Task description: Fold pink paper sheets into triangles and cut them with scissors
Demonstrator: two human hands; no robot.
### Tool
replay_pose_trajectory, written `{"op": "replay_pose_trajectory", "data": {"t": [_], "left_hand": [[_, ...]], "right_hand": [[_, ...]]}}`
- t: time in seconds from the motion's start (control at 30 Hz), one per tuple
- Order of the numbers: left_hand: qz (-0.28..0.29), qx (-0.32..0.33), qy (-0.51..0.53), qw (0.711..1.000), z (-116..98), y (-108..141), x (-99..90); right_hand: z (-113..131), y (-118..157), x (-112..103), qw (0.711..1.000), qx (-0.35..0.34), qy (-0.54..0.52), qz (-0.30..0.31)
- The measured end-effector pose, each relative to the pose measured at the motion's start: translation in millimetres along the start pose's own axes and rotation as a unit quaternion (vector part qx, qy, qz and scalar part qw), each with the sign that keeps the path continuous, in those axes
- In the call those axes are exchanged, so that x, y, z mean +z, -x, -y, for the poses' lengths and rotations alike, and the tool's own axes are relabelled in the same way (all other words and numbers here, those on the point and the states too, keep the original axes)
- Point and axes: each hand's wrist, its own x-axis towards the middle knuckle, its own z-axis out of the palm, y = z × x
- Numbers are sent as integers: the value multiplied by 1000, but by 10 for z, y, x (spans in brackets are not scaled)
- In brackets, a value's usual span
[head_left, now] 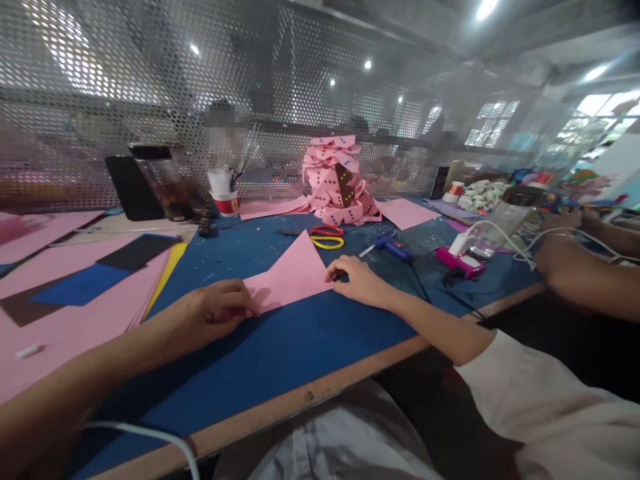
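A folded pink paper lies on the blue table top, its peak pointing away from me. My left hand grips its left end, fingers curled and pressed together. At the right corner, my right hand pinches the paper between thumb and fingers. Scissors with red and yellow handles lie just behind the peak. Farther back stands a pile of folded pink paper pieces with dark dots. A blue glue gun rests to the right of the scissors.
Pink sheets with blue and dark pieces cover the left side. A cup with tools, a tumbler and a perforated metal screen stand behind. Rightward are a magenta glue gun, a clear jar and another person's arms.
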Motion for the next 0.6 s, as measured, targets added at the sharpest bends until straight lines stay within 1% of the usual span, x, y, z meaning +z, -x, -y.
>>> {"op": "replay_pose_trajectory", "data": {"t": [0.2,0.3,0.6], "left_hand": [[2,-10,51,999,111,6,-8],[7,-18,58,998,143,4,-8],[11,-20,42,999,66,19,-111]], "right_hand": [[8,10,0,1000,4,5,-1],[6,11,-1,1000,4,2,-1],[3,15,7,1000,11,9,-4]]}}
